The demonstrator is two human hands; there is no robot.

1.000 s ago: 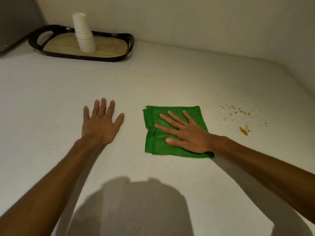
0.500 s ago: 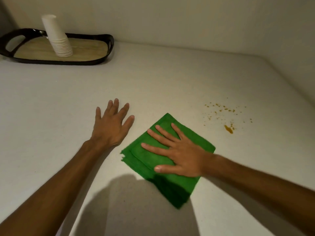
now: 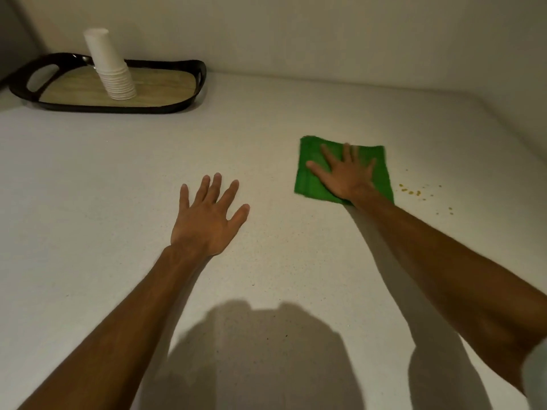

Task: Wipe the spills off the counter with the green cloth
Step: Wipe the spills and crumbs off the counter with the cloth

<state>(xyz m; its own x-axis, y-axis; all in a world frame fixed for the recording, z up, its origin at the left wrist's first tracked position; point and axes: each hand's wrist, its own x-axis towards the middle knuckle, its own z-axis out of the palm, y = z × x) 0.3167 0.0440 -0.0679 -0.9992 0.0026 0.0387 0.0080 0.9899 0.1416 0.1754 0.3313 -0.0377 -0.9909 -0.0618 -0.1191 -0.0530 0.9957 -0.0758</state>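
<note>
A folded green cloth (image 3: 307,173) lies flat on the pale counter (image 3: 118,179), right of centre. My right hand (image 3: 346,173) presses down on it, palm flat and fingers spread, pointing away from me. Just right of the cloth's edge are small yellow-brown spill specks (image 3: 411,190), scattered toward the right. My left hand (image 3: 210,220) rests flat on the bare counter, fingers apart, holding nothing, well left of the cloth.
A black tray (image 3: 189,99) with a wood-look base sits at the back left against the wall, with a tall stack of white paper cups (image 3: 114,72) on it. Walls close the counter at the back and right. My shadow falls on the near counter.
My right hand slid the cloth away from me and to the right, up to the spill. The large spill blob is no longer visible. My left hand stayed flat on the counter.
</note>
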